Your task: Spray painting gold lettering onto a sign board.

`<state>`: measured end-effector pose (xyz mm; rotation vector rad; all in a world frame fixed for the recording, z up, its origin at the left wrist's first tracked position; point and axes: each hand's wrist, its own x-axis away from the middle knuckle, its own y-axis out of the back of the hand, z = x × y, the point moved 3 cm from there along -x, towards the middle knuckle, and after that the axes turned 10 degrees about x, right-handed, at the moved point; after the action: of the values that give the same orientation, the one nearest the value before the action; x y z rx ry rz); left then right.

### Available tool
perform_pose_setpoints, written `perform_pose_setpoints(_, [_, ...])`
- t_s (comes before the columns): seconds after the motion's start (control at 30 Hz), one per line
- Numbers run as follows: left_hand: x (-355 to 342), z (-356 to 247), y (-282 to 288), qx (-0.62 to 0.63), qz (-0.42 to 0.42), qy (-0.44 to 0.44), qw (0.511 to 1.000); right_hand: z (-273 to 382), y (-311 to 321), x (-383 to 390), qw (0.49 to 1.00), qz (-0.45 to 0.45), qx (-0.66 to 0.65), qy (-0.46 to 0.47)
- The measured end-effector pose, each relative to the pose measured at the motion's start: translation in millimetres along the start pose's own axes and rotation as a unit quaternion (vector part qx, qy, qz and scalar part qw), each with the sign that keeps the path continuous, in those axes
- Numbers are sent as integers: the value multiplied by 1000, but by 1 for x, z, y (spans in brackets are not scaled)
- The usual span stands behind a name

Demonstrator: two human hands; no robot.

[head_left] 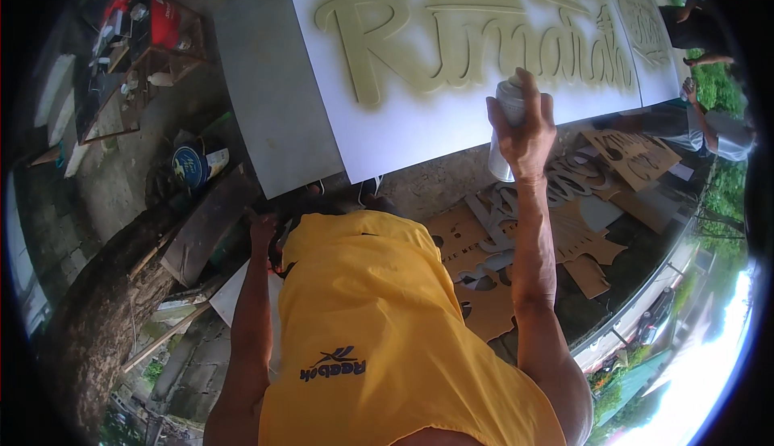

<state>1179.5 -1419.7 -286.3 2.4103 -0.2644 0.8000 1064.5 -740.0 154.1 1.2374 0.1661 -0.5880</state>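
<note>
My right hand (pixel 529 143) is wrapped round a spray can (pixel 501 162), its index finger bent over the nozzle at the top. The can is held over the near edge of a white board (pixel 387 143). Large raised cursive letters (pixel 364 51) lie on that board, coated in olive-gold paint with a soft haze of overspray around them. Down by my hip, beside my yellow shirt, hangs my left hand (pixel 263 232); its fingers are too dark and small to make out.
A bare grey sheet (pixel 262 99) lies left of the white board. Cut-out letters (pixel 492 212) and brown cardboard pieces (pixel 633 156) cover the ground at right. One person (pixel 697 27) stands beyond the board; another (pixel 730 135) is nearer. A round blue-lidded tub (pixel 190 166) and a trunk (pixel 89 309) are at left.
</note>
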Motion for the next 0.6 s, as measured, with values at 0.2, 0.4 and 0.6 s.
perform_pose_setpoints(0.2, [1, -44, -17, 260, 36, 215, 941, 3, 29, 59, 998, 58, 20, -8])
perform_pose_setpoints(0.4, [29, -32, -46, 474, 55, 170, 862, 16, 40, 89, 997, 72, -5, -25])
perform_pose_setpoints(0.6, [15, -36, -32, 553, 218, 174, 785, -16, 40, 88, 998, 37, 11, -41])
